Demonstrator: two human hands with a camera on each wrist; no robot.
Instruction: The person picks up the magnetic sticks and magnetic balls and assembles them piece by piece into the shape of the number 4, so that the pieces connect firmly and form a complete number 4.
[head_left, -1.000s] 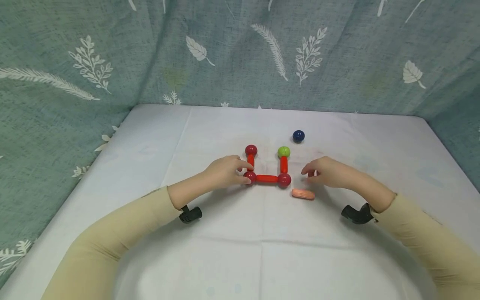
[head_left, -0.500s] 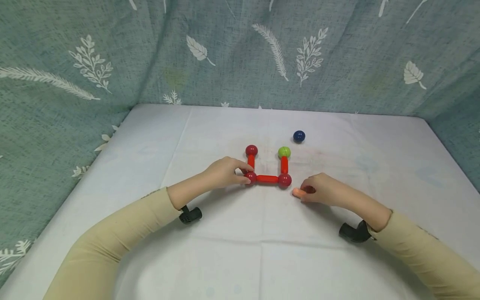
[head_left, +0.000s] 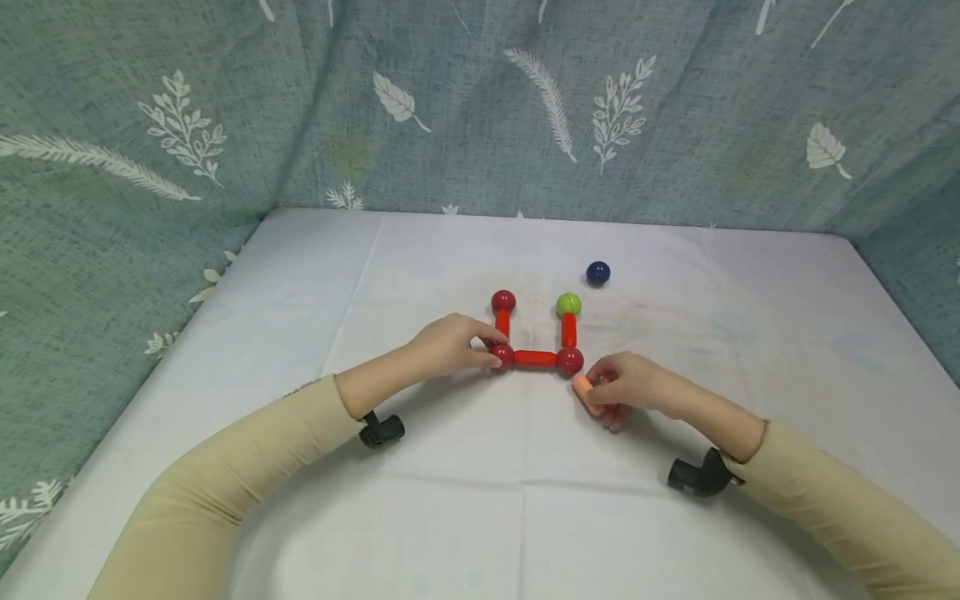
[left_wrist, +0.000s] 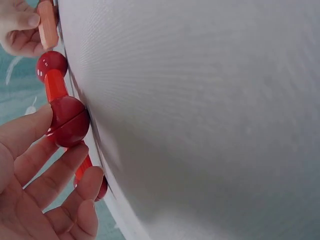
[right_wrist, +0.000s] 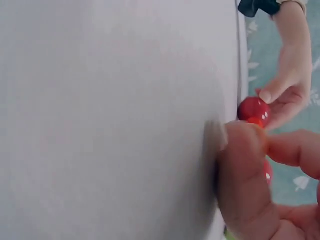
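Observation:
Red balls and red rods form a U lying on the white cloth. My left hand [head_left: 452, 343] pinches the near left red ball [left_wrist: 70, 121] between thumb and fingers. A red rod [head_left: 534, 358] joins it to the near right red ball [head_left: 570, 361]. From there another red rod [head_left: 568, 331] leads to a lime green ball [head_left: 568, 305]; at the far left tip sits a red ball [head_left: 503, 301]. My right hand [head_left: 628, 385] pinches an orange rod [head_left: 587, 393], tilted, its upper end close to the near right ball. In the right wrist view my fingers mostly hide this rod.
A dark blue ball [head_left: 597, 272] lies loose beyond the green one. White cloth [head_left: 450, 517] covers the table, and a leaf-patterned green curtain [head_left: 480, 108] hangs behind and at the sides. Each wrist carries a black camera [head_left: 382, 431].
My right hand came down and left onto the orange rod, took hold of it, and turned it from lying sideways to pointing at the near right ball. The left hand stays put.

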